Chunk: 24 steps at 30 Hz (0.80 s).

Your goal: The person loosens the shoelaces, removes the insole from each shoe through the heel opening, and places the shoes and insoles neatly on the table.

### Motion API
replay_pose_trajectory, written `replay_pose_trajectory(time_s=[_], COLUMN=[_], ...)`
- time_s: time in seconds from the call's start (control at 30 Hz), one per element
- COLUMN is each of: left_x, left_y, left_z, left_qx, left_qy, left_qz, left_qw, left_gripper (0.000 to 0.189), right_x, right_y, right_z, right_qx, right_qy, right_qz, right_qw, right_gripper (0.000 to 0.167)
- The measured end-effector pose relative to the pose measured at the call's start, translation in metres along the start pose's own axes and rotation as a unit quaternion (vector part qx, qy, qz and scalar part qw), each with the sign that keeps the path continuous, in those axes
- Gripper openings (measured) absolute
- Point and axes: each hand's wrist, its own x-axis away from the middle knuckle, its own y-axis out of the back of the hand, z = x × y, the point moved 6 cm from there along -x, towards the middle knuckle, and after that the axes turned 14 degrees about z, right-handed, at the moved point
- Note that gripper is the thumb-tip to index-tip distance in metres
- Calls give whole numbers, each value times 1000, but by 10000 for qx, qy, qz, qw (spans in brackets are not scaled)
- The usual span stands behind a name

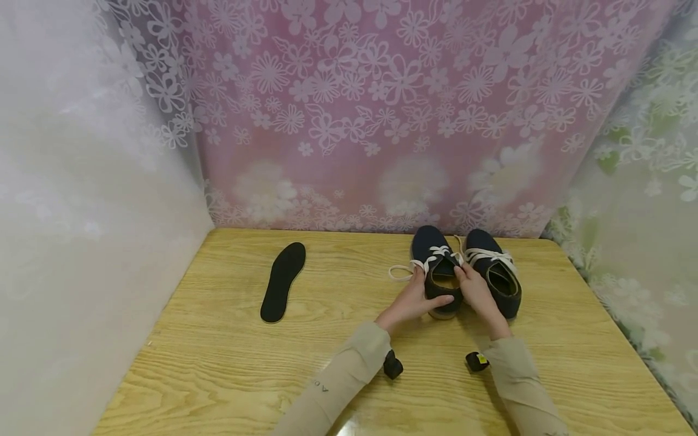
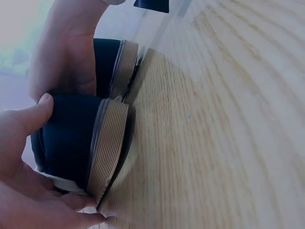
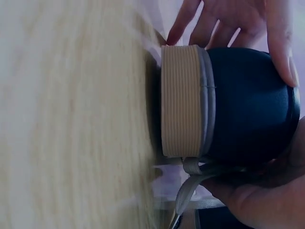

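A dark blue lace-up shoe (image 1: 427, 241) with white laces points toward the back of the table, its heel toward me. My left hand (image 1: 413, 301) grips its left side, fingers along the sidewall and thumb over the heel collar. The right hand (image 1: 475, 292) holds the right edge of the opening near the laces. In the left wrist view, the navy heel (image 2: 71, 136) sits above a ribbed tan sole (image 2: 110, 143). Seen from the right wrist, a pale lace (image 3: 186, 191) hangs beside the shoe. A matching shoe (image 1: 481, 241) stands just right of it, partly behind my right hand.
A black insole (image 1: 282, 281) lies flat on the left part of the wooden table (image 1: 218, 363). Flowered curtains (image 1: 371, 121) hang at the back and on the right, with a pale sheet (image 1: 98, 212) at the left. Small black devices are at both wrists.
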Motion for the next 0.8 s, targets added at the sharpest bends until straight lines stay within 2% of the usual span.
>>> replay_pose_trajectory(time_s=[0.07,0.2,0.3,0.43,0.53,0.63,0.7,0.8], left_x=[-1,-1,1,5,8,10,12,14], left_y=[1,5,9,14,18,24,27,31], left_z=[-1,2,6,8,6,4,5,6], left_qx=[68,269,394,353,104,-135,-172,-228], left_qy=[-143,-388,-210,114,207,208,238,255], left_qz=[-60,-163,-296,-537,-712,-908,-1067,-1251], left_qw=[9999,9988,9986,9979,9972,9956,9939,9915], left_gripper=[102,99,96,93,89,79,73,62], right_x=[-1,1,3,10,18,29,36,46], right_y=[1,0,0,2,7,14,21,33], right_z=[-1,0,0,4,12,21,27,32], right_qx=[-147,-455,-490,-33,430,700,788,851], right_qy=[-3,-104,-126,-57,141,461,721,1188], right_qz=[79,288,359,258,-6,-395,-751,-1418], right_qw=[9999,9985,9981,9996,9990,9957,9914,9791], right_gripper=[36,43,52,71,75,70,63,49])
